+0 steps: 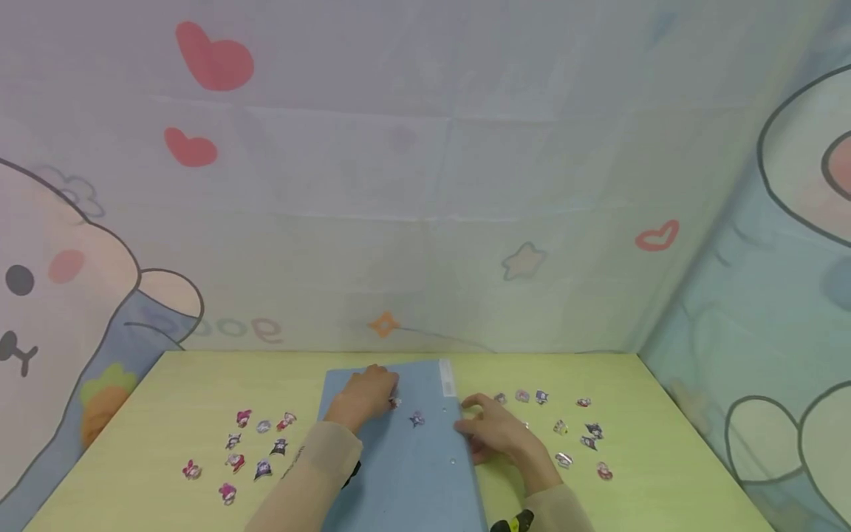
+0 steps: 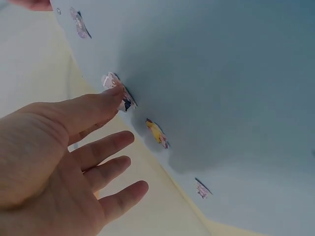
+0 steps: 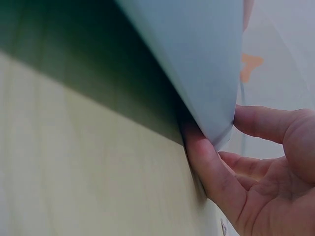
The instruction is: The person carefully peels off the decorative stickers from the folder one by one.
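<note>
A flat light blue board (image 1: 412, 473) with a white label at its far right corner stands in the middle of the table, its edge lifted off the surface in the right wrist view. My left hand (image 1: 368, 391) pinches a small cartoon sticker (image 2: 110, 81) against the board between thumb and index finger; the other fingers spread apart. More cartoon pieces sit on the board, including a yellow one (image 2: 157, 133) and a purplish one (image 1: 417, 419). At the right edge, my right hand (image 1: 495, 428) grips the board between thumb and fingers (image 3: 206, 162).
Several small cartoon pieces lie scattered on the pale yellow table (image 1: 146, 414) left of the board, such as a pink one (image 1: 227, 493). Several more lie to the right, including a red-and-white one (image 1: 603, 471). A printed cloth (image 1: 425, 185) hangs behind the table.
</note>
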Available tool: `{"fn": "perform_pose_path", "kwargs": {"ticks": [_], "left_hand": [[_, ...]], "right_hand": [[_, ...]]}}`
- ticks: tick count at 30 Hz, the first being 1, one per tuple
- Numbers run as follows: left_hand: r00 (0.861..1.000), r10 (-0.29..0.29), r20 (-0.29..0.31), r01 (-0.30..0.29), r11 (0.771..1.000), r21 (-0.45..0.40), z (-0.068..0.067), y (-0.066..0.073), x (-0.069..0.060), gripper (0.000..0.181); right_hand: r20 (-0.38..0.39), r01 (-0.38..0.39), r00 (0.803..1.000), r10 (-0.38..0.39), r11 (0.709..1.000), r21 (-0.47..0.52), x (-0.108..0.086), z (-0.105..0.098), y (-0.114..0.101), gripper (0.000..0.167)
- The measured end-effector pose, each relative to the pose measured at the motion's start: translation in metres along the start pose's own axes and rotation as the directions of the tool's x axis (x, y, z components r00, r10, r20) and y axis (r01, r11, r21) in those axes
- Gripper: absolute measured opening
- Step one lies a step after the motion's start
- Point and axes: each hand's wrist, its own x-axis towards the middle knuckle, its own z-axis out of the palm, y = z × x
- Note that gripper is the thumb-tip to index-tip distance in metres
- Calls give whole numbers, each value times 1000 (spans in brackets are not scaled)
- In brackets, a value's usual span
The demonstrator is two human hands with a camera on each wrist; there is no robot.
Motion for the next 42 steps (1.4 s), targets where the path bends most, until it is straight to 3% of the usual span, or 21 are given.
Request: {"fn": "perform_pose_path", "kwargs": {"ticks": [13,21,30,37,42], "left_hand": [[998,-60,-11,60,997,41,5,1,2,12],[999,-17,-50,15,999,-28,8,-2,1,25],[994,24,-105,-30,998,-49,13,-5,-6,22],[984,81,-157,-88,995,-39,6,-9,-19,22],[980,95,-176,-102,994,-29,-1,-24,-32,22]], "right_hand": [[4,2,1000,-2,1000,-22,-2,0,2,58],[12,8,1000,-8,1000,-8,-2,-1,1,58],[-7,4,1000,-5,999,-31,-1,2,0,57],[0,18,1000,-18,999,-29,1,2,0,57],[10,25,1000,-25,999,-21,3,2,-1,58]]}}
